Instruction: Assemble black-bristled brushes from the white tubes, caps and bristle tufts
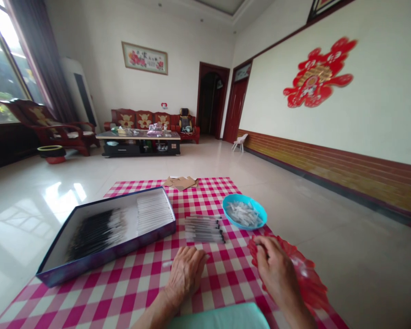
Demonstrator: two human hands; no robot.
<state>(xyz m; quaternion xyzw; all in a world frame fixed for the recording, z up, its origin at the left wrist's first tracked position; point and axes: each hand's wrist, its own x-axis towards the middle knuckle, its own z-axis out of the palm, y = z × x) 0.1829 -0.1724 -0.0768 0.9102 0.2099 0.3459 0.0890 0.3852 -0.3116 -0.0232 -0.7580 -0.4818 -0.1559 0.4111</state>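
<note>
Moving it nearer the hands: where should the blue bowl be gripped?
Pinch the blue bowl at its right rim, coming from the right: the rim stands thin and free there, while the row of tubes lies close on its left.

1. The red plastic tray (310,281) at lower right is partly hidden under the right hand (277,274).
2. The small white pieces (244,214) in the round blue bowl (233,198) are too small to tell well.

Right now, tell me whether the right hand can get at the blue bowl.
Probably yes. The right hand is over the red scalloped dish, and only the checked tablecloth seems to lie between it and the blue bowl, so the way looks free.
</note>
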